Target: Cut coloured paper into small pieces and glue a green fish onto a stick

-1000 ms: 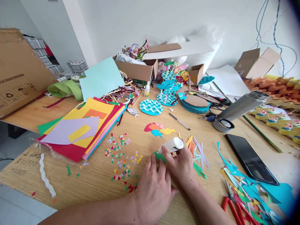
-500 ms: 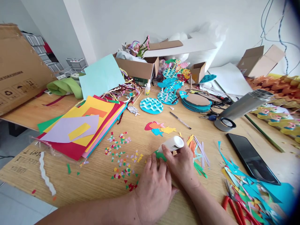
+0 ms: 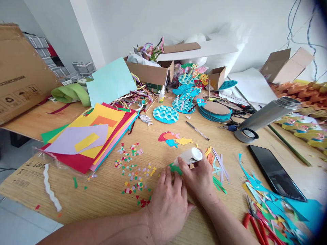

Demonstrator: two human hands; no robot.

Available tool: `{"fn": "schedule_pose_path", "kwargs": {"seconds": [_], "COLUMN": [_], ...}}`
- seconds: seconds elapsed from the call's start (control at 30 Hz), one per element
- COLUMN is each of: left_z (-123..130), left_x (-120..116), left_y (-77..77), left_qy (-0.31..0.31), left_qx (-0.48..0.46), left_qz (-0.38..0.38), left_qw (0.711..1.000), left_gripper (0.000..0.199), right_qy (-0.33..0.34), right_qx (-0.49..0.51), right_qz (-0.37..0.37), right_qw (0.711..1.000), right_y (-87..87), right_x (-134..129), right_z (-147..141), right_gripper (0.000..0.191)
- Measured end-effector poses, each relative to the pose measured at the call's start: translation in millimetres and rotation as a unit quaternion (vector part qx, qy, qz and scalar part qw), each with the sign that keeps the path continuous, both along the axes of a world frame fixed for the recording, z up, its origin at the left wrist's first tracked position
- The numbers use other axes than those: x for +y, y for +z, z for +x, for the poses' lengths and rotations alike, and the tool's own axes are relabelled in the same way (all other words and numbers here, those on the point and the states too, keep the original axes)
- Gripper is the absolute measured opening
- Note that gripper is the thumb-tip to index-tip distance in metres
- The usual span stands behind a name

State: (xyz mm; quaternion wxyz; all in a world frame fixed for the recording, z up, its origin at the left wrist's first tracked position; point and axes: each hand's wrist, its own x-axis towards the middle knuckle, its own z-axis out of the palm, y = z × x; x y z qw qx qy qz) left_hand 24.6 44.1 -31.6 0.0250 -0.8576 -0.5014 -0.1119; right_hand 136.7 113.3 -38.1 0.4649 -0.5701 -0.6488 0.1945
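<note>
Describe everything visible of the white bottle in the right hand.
The white bottle looks like smooth plastic, with a flat-looking base and a dark-marked patch partly covered by fingers. It is tilted, base raised toward the right, narrow tip angled down and left at the green paper. The right hand grips it; whether the tip touches the paper is unclear.

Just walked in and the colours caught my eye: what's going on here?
A person is working with cut paper. The right hand holds a white bottle, tilted so its nozzle points down at a green paper piece. The left hand touches that piece's near edge. Paper fish lie just beyond, with small cut shapes to the left and paper strips to the right.
</note>
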Motion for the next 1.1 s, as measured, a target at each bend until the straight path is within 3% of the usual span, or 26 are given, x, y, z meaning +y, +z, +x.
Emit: {"fn": "schedule_pose_path", "kwargs": {"seconds": [1.1], "left_z": [0.2], "left_x": [1.0], "left_y": [-0.7], "left_qy": [0.001], "left_qx": [0.009], "left_qz": [0.009], "left_qw": [1.0], "left_gripper": [0.062], "right_qy": [0.009], "right_qx": [-0.002], "right_qz": [0.011], "right_qw": [1.0], "right_y": [1.8], "right_x": [0.2], "right_z": [-1.4], "right_gripper": [0.021]}}
